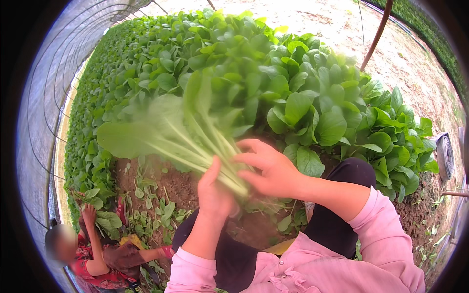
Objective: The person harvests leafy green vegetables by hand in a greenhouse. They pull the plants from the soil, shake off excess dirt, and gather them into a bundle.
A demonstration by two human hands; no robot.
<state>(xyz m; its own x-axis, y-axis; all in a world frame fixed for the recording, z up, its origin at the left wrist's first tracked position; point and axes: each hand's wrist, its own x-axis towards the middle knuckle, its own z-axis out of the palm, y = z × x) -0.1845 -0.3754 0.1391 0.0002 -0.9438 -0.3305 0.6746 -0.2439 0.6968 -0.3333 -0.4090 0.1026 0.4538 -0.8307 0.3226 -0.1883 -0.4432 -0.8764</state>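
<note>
A bunch of pale-stemmed leafy greens (pixel 183 135), like choy sum, is held up in front of me, its leaves fanned out to the upper left and blurred. My left hand (pixel 217 190) grips it low on the stems, with the thumb lying along them. At the right side of the stems is my right hand (pixel 269 166), its fingers apart and the fingertips at or close to the stalks; contact is hard to tell. The stem ends point down between my two hands. Beneath them, bare soil (pixel 249 232) shows between my knees.
A dense bed of growing greens (pixel 293 106) stretches ahead and left. Loose leaves (pixel 161 212) litter the soil. At lower left a co-worker (pixel 102 260) sits handling greens. A rolled flat hose (pixel 444 155) lies at right; a slanted pole (pixel 377 34) stands beyond the bed.
</note>
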